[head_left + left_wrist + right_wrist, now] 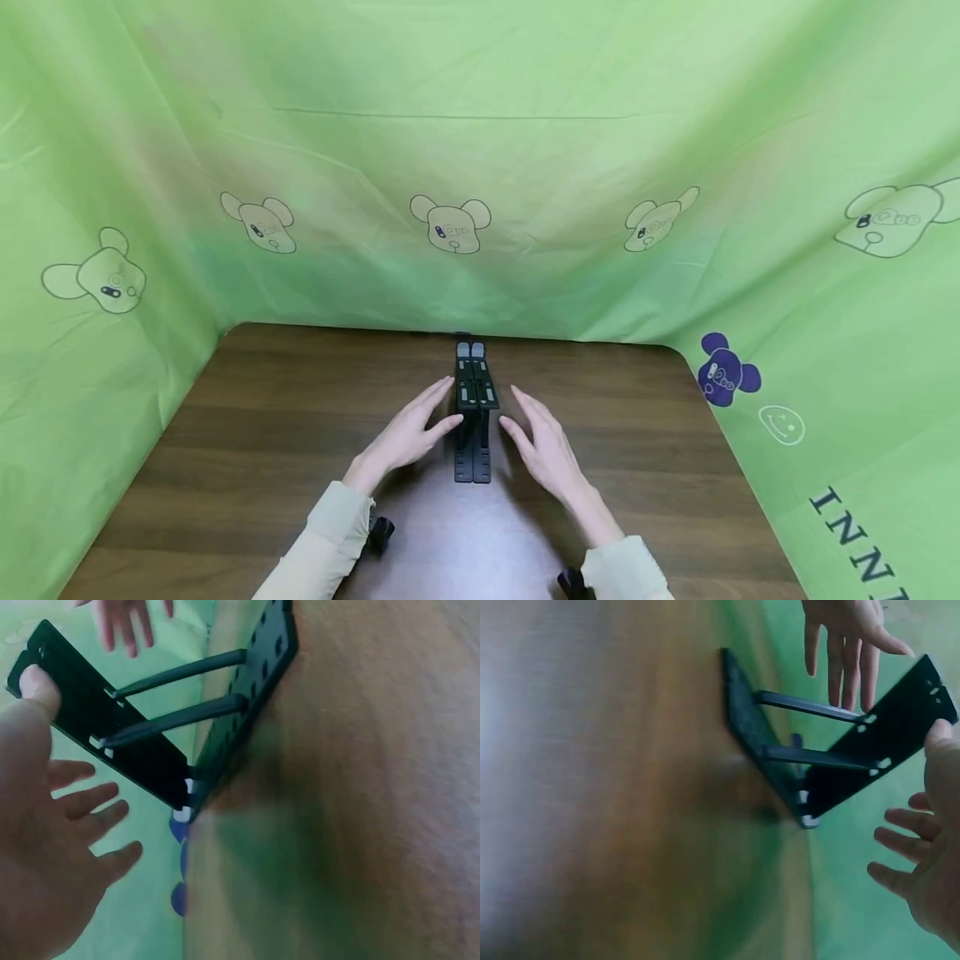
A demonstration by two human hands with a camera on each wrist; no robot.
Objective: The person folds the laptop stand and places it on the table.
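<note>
A black folding laptop stand (476,387) stands on the table with its two slotted rails side by side. Slanted struts (180,724) prop its upper plate above the base, as the left wrist view shows. To its left is my left hand (408,432), fingers extended and thumb at the plate's edge; whether the thumb touches cannot be told. My right hand (550,454) is on the other side, a small gap from the stand in the head view, its fingers spread. In the right wrist view, the right thumb (939,735) overlaps the plate's upper corner.
The brown wooden table (300,375) reaches back to a green curtain (525,150) printed with bear heads, which also hangs along both sides. The stand's far end lies near the table's back edge. A small black device (380,533) is on the left wrist.
</note>
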